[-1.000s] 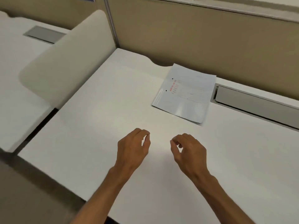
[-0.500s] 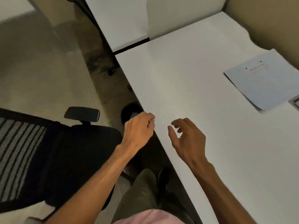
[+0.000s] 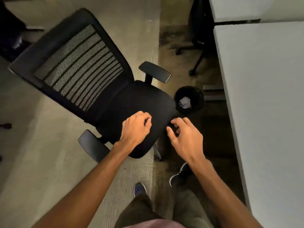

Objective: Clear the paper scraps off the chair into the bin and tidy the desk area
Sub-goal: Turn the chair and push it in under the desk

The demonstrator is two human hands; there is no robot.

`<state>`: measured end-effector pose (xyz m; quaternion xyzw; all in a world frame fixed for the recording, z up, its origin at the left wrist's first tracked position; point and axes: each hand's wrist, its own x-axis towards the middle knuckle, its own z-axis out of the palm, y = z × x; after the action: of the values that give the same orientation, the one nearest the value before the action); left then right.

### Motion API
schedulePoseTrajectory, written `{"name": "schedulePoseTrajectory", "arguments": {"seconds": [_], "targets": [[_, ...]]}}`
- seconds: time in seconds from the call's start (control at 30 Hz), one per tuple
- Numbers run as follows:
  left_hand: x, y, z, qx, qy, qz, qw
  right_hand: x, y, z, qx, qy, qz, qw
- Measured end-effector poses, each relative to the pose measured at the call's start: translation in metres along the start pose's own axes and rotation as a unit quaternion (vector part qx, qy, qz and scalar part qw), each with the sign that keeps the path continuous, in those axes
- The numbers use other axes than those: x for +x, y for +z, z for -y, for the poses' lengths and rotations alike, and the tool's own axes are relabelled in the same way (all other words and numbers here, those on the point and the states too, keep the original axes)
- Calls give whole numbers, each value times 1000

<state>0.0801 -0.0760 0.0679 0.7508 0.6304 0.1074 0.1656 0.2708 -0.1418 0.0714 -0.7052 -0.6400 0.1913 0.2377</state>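
Observation:
A black office chair with a mesh back stands on the carpet in the middle of the view, and its seat shows no paper. Just right of the seat a small black bin holds crumpled white paper. My left hand hovers over the front of the seat, fingers loosely curled and holding nothing. My right hand hangs just off the seat's front right corner with its fingers spread and nothing in them.
A white desk runs down the right side. A second desk lies beyond it at the top right. Another chair's wheeled base sits under there. My feet stand on the carpet below the chair.
The view has swung from the desktop with its sheet of paper down and left to the chair and bin. Both hands stay held out in front, now over the chair seat.

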Motion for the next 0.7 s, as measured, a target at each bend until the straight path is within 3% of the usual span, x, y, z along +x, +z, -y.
{"name": "schedulePoseTrajectory", "arguments": {"seconds": [0.37,0.57,0.7], "targets": [[-83,8,214,-93,-193,-28,976,-29,168,109,-1,-27,114,993],[-99,42,312,-239,-358,-30,902,-20,262,141,15,-24,252,967],[-104,64,351,-342,-441,-33,829,-13,321,151,37,-7,355,934]]}}
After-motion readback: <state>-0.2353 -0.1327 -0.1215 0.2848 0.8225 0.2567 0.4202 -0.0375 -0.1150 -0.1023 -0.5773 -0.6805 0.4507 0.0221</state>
